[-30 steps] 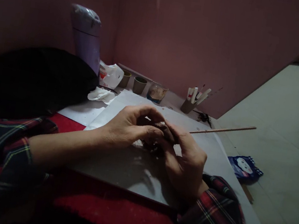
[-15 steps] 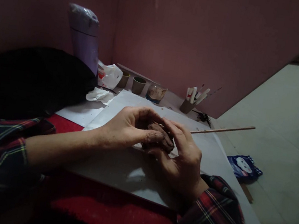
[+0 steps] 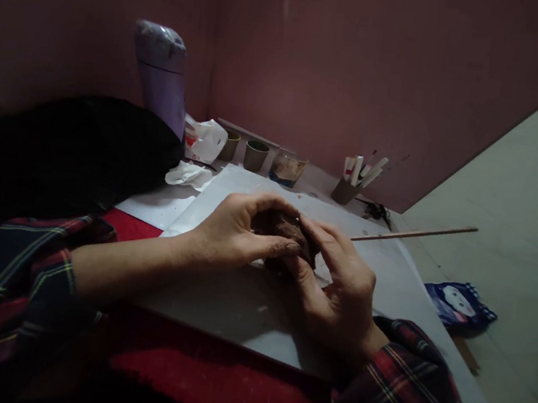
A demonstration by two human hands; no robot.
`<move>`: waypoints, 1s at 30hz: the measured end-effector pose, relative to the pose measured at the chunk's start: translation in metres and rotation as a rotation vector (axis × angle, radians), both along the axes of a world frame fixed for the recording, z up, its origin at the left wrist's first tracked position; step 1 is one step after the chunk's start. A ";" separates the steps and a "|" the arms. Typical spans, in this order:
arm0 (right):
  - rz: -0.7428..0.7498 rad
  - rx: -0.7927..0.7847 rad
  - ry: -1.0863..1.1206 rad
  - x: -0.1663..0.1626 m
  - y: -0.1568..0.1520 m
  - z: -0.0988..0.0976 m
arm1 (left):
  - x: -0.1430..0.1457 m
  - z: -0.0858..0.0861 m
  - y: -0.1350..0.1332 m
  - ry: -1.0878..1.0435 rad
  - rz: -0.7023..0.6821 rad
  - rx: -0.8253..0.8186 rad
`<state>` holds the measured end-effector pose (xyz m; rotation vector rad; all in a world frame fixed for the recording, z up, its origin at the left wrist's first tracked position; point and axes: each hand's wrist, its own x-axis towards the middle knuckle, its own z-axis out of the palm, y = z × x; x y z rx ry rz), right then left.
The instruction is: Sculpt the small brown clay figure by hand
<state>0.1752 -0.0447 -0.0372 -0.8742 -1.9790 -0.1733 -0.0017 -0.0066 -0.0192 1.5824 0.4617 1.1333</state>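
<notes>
Between my two hands sits a lump of brown clay [image 3: 291, 229], rough on top and partly covered by my fingers. My left hand [image 3: 239, 227] curls round its left and far side, the thumb laid across the near face. From the right, my right hand [image 3: 339, 276] grips it too, with the thumb pressed low against the clay near the left thumb. Brown smears mark the fingers. Below is a white sheet [image 3: 229, 296] spread over the table. The underside of the clay is hidden.
A thin wooden stick [image 3: 426, 233] juts past the table's right edge. Along the back stand a purple bottle [image 3: 162, 88], small cups [image 3: 256, 156], a glass of murky liquid [image 3: 287, 168] and a holder [image 3: 345, 191] with pens and brushes. Crumpled tissue [image 3: 189, 175] lies left, beside dark cloth [image 3: 80, 146].
My thumbs have shifted on the clay; the right thumb now sits higher, close to the left one. The whole view has swung slightly left, so everything appears further right.
</notes>
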 end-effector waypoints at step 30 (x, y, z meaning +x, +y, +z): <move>-0.032 0.035 0.052 -0.001 0.000 -0.005 | -0.001 0.000 0.001 0.082 -0.060 -0.230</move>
